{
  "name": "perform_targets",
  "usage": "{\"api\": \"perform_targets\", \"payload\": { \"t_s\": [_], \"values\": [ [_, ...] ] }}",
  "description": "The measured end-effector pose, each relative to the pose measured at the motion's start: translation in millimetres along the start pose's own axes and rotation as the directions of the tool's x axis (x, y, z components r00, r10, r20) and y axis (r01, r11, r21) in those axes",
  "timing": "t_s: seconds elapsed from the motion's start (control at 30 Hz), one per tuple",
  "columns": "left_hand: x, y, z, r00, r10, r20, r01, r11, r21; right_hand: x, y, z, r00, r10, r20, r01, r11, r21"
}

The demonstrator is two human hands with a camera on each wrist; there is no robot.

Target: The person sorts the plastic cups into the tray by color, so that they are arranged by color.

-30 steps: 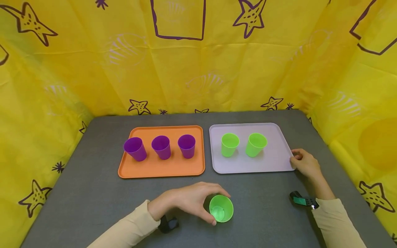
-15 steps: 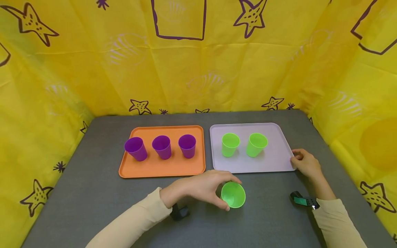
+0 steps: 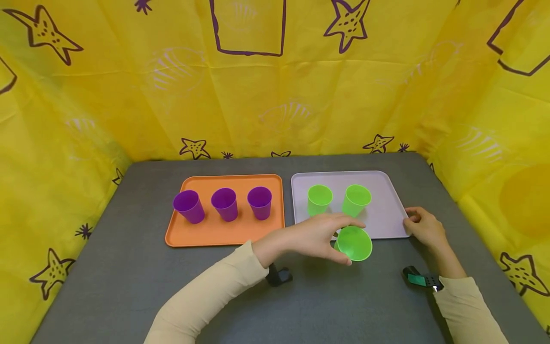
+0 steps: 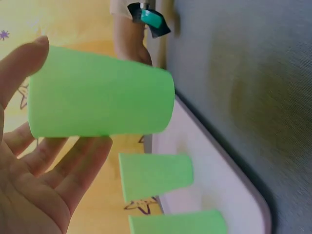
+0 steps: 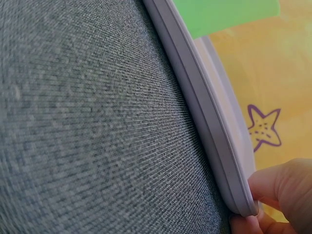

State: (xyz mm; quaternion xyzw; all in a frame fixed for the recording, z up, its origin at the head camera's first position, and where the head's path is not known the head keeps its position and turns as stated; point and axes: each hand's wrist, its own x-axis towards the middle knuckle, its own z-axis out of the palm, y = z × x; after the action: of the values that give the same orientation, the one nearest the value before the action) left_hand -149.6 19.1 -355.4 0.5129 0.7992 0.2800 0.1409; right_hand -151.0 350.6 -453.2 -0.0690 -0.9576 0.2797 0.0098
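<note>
My left hand holds a green cup between thumb and fingers, its mouth facing up. In the left wrist view that cup is raised off the table, by the near edge of the pale lilac tray. Two more green cups, one left and one right, stand upright on this tray. With thumb and fingers my right hand pinches the tray's near right corner; the right wrist view shows the thumb at its rim.
Left of the lilac tray lies an orange tray bearing three purple cups: left, middle and right. The grey table ends at a yellow patterned cloth behind and at both sides.
My left hand has carried the green cup rightward and away from me, from the table's front area to the lilac tray's near edge. The right hand keeps its place at the corner.
</note>
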Motion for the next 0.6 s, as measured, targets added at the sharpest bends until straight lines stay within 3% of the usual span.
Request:
{"api": "perform_targets", "payload": {
  "t_s": [0.23,0.6],
  "values": [
    [29.7,6.7,3.6,0.999,-0.031,-0.028,0.033,0.995,0.097,-0.8,0,1,1.000,0.006,0.004,-0.006,1.000,0.006],
    [76.9,7.8,13.8,0.987,-0.131,-0.098,0.140,0.985,0.098,-1.3,0,-1,1.000,0.012,0.022,-0.012,1.000,0.000]
  ]
}}
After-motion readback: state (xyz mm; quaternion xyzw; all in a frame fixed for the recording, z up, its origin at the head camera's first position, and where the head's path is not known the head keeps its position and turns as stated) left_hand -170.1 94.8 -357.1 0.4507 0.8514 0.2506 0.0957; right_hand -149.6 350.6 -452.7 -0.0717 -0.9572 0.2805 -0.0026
